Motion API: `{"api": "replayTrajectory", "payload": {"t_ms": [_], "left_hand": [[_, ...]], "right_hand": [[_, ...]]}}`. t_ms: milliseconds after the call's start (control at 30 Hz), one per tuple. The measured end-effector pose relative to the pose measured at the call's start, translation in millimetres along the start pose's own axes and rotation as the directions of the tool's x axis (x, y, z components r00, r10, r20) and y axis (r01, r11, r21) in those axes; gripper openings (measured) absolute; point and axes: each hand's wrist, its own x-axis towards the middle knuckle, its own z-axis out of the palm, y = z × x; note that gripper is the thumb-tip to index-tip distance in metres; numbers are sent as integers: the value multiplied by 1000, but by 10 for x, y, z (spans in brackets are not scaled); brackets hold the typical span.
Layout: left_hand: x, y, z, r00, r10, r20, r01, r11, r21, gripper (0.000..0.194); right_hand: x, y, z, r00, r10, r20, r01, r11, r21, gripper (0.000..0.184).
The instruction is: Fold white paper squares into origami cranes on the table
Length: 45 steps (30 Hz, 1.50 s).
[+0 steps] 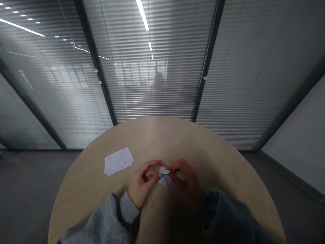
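Observation:
A small folded piece of white paper is held between my two hands, over the near middle of the table. Creases and a triangular lower part show on it, with a pale flap at its top. My left hand pinches its left edge between thumb and fingers. On the opposite edge, my right hand grips the paper with thumb and forefinger. The fingertips cover parts of both edges. To the left of my left hand lies a loose stack of white paper sheets, slightly fanned.
The round wooden table has its curved far edge close to a glass partition with blinds. Dark frame posts divide the glass. Grey floor shows at the left, and a pale wall stands at the right.

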Motion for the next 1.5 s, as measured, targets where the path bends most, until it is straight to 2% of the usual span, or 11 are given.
{"api": "replayTrajectory", "payload": {"t_ms": [100, 267, 400, 500, 667, 767, 1033, 1133, 1500], "left_hand": [[-19, 8, 8, 1000, -18, 22, 19, 999, -40, 40], [-15, 48, -20, 998, 50, -34, -48, 997, 58, 17], [-13, 40, -35, 998, 33, -56, -28, 996, 81, 14], [-13, 27, -38, 999, -6, -54, 10, 998, 67, 14], [-5, 19, -16, 998, -41, -55, 40, 999, -18, 20], [-5, 21, 12, 997, -61, -41, 58, 995, -76, 25], [-7, 20, 20, 989, -141, -45, 135, 983, -122, 35], [1, 27, 20, 988, -155, -26, 151, 982, -110, 35], [0, 38, 31, 989, -149, 19, 150, 986, -67, 36]], "right_hand": [[2, -31, -16, 998, -52, -26, 52, 998, -22, 10], [-10, -12, -2, 997, -11, 70, 6, 997, 75, 13], [-36, 52, 26, 986, 103, 133, -133, 962, 238, 10], [-57, 96, 36, 959, 215, 182, -266, 907, 328, 8], [-74, 103, 58, 884, 407, 228, -466, 799, 380, 19], [-71, 82, 75, 845, 483, 228, -534, 751, 388, 25], [-63, 56, 84, 824, 502, 264, -567, 723, 394, 33], [-40, 10, 66, 832, 492, 255, -554, 721, 415, 37], [-18, -22, 57, 854, 469, 226, -520, 789, 328, 43]]}}
